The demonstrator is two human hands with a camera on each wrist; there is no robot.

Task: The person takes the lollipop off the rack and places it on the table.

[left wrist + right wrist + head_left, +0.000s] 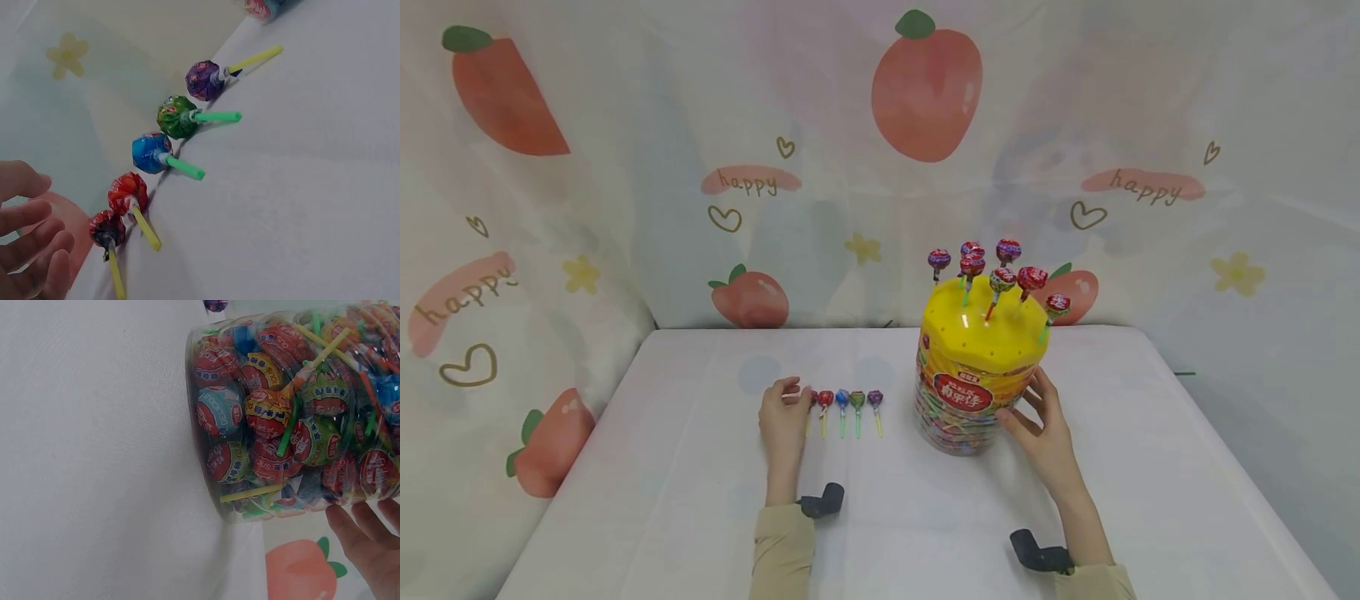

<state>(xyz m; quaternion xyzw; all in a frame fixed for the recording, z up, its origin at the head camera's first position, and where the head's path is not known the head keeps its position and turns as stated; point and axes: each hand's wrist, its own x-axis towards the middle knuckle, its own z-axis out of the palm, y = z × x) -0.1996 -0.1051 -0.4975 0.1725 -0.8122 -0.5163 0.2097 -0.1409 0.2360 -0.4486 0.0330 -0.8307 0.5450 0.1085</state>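
Observation:
Several wrapped lollipops (842,400) lie in a row on the white table, heads away from me; in the left wrist view they run from a dark red one (107,228) to a purple one (204,80). My left hand (793,392) rests just left of the row with loosely curled fingers (37,240), holding nothing and just clear of the dark red lollipop. A clear jar (958,408) full of lollipops (281,425) has a yellow lid (977,329) with several lollipops (1000,279) stuck upright in it. My right hand (1033,404) lies on the jar's right side, fingertips (369,528) against the plastic.
A white cloth covers the table (700,500). A curtain printed with peaches (925,92) hangs close behind and along both sides. Bare table surface lies in front of the hands and to the far left and right.

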